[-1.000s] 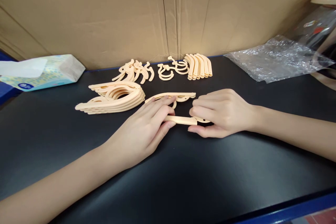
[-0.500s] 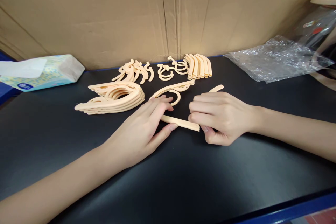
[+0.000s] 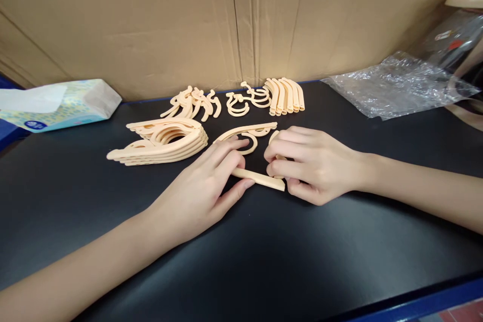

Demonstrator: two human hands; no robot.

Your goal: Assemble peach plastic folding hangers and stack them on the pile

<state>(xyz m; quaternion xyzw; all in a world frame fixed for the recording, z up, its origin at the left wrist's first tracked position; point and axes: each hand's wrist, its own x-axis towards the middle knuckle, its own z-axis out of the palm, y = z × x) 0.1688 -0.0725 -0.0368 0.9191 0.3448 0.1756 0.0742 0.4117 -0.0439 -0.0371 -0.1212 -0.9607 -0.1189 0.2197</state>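
Observation:
A beige plastic folding hanger (image 3: 260,179) lies on the black table with its curved hook towards the middle. My left hand (image 3: 199,186) is closed on its near arm, thumb along the front edge and fingers over the joint. My right hand (image 3: 313,163) has its fingers curled round a small curved beige hanger piece (image 3: 274,136), close to the free end of that arm. Most of this piece is hidden by the fingers, and I cannot tell whether it touches the arm.
Stacked folded hangers (image 3: 162,146) lie to the left. Behind are loose curved pieces (image 3: 194,103), hooks (image 3: 238,106) and a row of hanger arms (image 3: 286,95). A tissue pack (image 3: 75,103) sits back left, a clear plastic bag (image 3: 392,85) back right. Cardboard (image 3: 151,25) stands behind the table.
The curved piece has turned in my right hand: its end stuck out beyond the knuckles and now shows left of the fingers. My right hand shifted slightly left; my left hand barely moved.

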